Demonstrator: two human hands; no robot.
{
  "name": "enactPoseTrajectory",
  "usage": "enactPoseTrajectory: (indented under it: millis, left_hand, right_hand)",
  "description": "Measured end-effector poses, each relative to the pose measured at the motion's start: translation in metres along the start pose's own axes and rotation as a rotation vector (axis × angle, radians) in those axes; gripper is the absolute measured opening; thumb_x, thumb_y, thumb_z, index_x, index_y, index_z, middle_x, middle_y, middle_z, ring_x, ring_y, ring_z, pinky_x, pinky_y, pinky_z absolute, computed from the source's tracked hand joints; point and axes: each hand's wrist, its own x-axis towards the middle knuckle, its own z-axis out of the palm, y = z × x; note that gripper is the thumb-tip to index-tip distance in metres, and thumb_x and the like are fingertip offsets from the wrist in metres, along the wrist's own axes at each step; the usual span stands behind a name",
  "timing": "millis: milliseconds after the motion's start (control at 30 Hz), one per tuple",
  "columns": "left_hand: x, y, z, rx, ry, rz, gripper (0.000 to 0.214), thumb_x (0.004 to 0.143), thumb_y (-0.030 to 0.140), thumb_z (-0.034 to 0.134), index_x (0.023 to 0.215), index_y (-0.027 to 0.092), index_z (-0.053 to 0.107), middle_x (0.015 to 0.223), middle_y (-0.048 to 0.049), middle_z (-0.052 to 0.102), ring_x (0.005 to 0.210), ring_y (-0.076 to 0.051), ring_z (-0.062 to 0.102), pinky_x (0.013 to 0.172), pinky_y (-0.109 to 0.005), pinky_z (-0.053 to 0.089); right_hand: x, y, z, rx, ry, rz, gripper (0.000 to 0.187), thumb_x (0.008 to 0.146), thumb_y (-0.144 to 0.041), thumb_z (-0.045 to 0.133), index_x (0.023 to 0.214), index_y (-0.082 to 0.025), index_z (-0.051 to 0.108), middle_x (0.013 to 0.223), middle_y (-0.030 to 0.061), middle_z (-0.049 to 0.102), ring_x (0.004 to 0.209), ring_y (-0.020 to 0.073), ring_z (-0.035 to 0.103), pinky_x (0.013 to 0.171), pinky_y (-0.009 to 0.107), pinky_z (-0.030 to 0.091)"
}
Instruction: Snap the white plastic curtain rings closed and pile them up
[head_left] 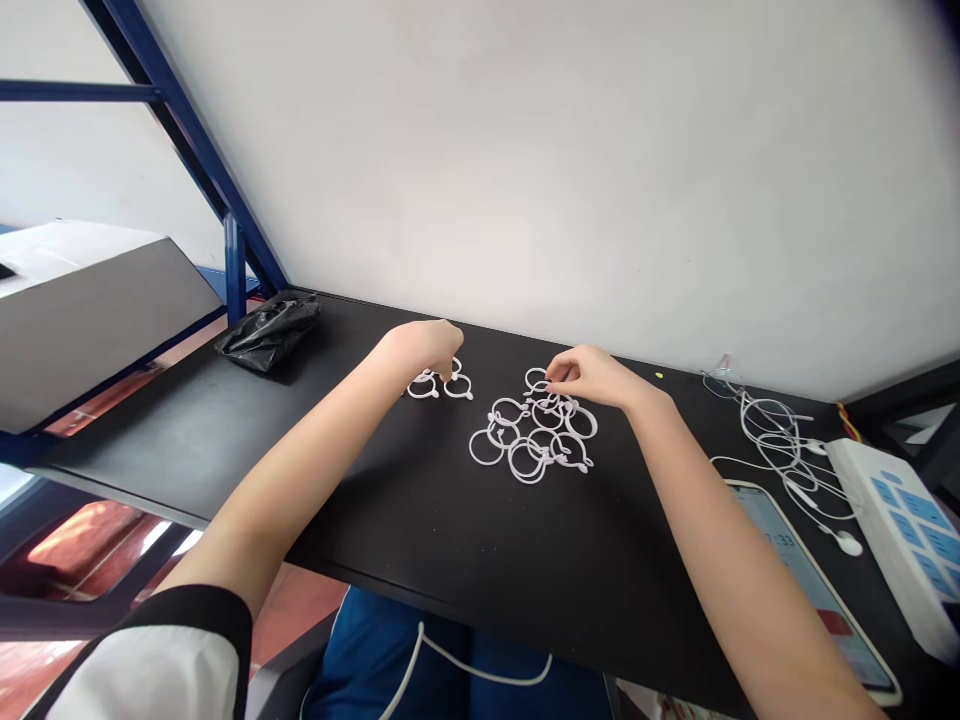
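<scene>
White plastic rings with small knobs lie in two groups on the black table (420,490). Over the smaller group of rings (422,387), towards the wall, my left hand (429,347) points its closed fingers down. Its fingertips are among those rings, and what they hold, if anything, is hidden. A bigger, overlapping pile of rings (528,462) sits in the middle. At the far edge of that pile, my right hand (589,377) pinches a white ring (538,388) between thumb and fingers.
A crumpled black plastic bag (271,330) lies at the far left. On the right are tangled white earphones (772,425), a phone (806,570) partly under my right forearm, and a white power strip (900,530). The wall (540,180) borders the table's back; a blue metal frame (191,150) stands left.
</scene>
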Motion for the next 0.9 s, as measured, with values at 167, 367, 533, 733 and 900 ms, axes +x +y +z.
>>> enactPoseTrajectory:
  millis: [167, 367, 533, 733, 900]
  left_hand:
    - [-0.001, 0.001, 0.0, -0.002, 0.003, -0.005, 0.051, 0.08, 0.027, 0.07, 0.13, 0.02, 0.064, 0.13, -0.0153, 0.065, 0.103, -0.031, 0.068, 0.083, -0.036, 0.056]
    - [-0.001, 0.0, 0.0, -0.008, 0.015, 0.018, 0.05, 0.078, 0.026, 0.072, 0.127, 0.018, 0.066, 0.127, -0.0176, 0.066, 0.101, -0.033, 0.069, 0.08, -0.037, 0.056]
    - [-0.003, 0.002, -0.001, -0.006, 0.028, 0.02, 0.046, 0.079, 0.023, 0.071, 0.124, 0.018, 0.067, 0.125, -0.0173, 0.067, 0.099, -0.031, 0.069, 0.078, -0.035, 0.055]
    - [-0.005, 0.0, 0.001, -0.004, 0.096, 0.056, 0.039, 0.081, 0.027, 0.069, 0.119, 0.017, 0.067, 0.118, -0.0153, 0.069, 0.091, -0.027, 0.069, 0.069, -0.029, 0.051]
    - [-0.009, 0.006, 0.003, -0.037, 0.326, 0.284, 0.041, 0.091, 0.039, 0.059, 0.127, 0.019, 0.056, 0.115, -0.0088, 0.068, 0.092, -0.02, 0.065, 0.068, -0.025, 0.043]
  right_hand:
    - [0.002, -0.004, 0.006, -0.003, -0.011, -0.009, 0.006, 0.072, -0.015, 0.067, 0.076, -0.016, 0.07, 0.079, 0.0082, 0.075, 0.072, 0.02, 0.069, 0.064, 0.029, 0.052]
    - [-0.004, -0.011, 0.002, 0.013, 0.029, -0.028, 0.007, 0.071, -0.013, 0.063, 0.074, -0.017, 0.068, 0.072, 0.0057, 0.072, 0.069, 0.0189, 0.068, 0.062, 0.029, 0.051]
    - [-0.01, -0.013, -0.006, 0.04, 0.089, -0.05, 0.006, 0.07, -0.013, 0.062, 0.074, -0.018, 0.064, 0.071, 0.0037, 0.071, 0.068, 0.0178, 0.067, 0.063, 0.028, 0.049]
    - [-0.014, -0.016, -0.012, 0.071, 0.138, -0.078, 0.005, 0.071, -0.014, 0.061, 0.073, -0.018, 0.063, 0.068, 0.003, 0.071, 0.067, 0.0181, 0.067, 0.062, 0.029, 0.046]
    - [-0.017, -0.021, -0.013, 0.13, 0.2, -0.129, 0.003, 0.073, -0.02, 0.065, 0.072, -0.018, 0.065, 0.058, 0.0008, 0.067, 0.059, 0.0163, 0.063, 0.06, 0.029, 0.043]
